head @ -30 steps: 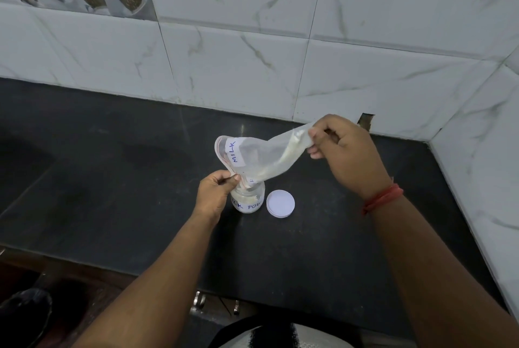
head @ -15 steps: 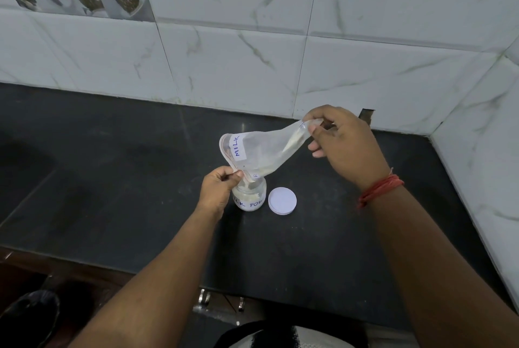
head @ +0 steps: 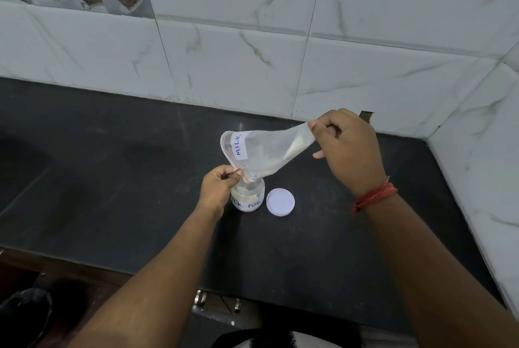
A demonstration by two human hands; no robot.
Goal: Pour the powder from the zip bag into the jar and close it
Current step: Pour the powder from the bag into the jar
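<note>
A clear zip bag [head: 269,151] with a white "MILK" label hangs tilted over a small glass jar [head: 248,197]. The bag's open mouth points down into the jar's neck. My right hand [head: 348,148] pinches the bag's raised bottom corner. My left hand [head: 219,187] pinches the bag's mouth edge just beside the jar. A little whitish powder clings inside the bag, and powder fills the lower part of the jar. The jar's white round lid [head: 280,202] lies flat on the counter just right of the jar.
The black stone counter [head: 112,193] runs to a marble-tiled wall [head: 224,61] behind and a side wall [head: 483,165] at the right. The counter's front edge [head: 84,262] is near my body. A red thread band circles my right wrist [head: 375,196].
My right hand has lifted the bag's bottom corner a little higher. The bag stays over the jar, and my left hand keeps its hold at the mouth.
</note>
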